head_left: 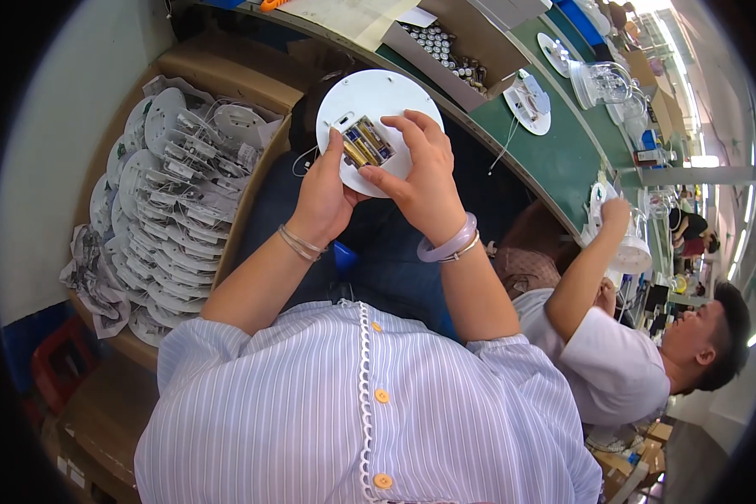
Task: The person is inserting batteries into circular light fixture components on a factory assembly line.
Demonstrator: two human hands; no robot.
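Observation:
Up in front of me is a round white plastic base (361, 88) with a battery compartment in its middle. Several gold and dark batteries (364, 144) lie side by side in that compartment. My left hand (322, 195) grips the base by its lower left edge, thumb on top near the compartment and the other fingers mostly hidden underneath. Over the right part of the base is my right hand (428, 178), its fingers apart and curved. Its thumb tip rests by the compartment's lower edge, and its index finger reaches toward the upper right corner.
At my left, a cardboard box (265, 172) holds many stacked white round bases (166, 118) with paper between. Beyond the green bench's edge (554, 181) stands a box of batteries (445, 55); another white base (527, 105) lies beside it. A co-worker (605, 361) sits at right, handling white parts.

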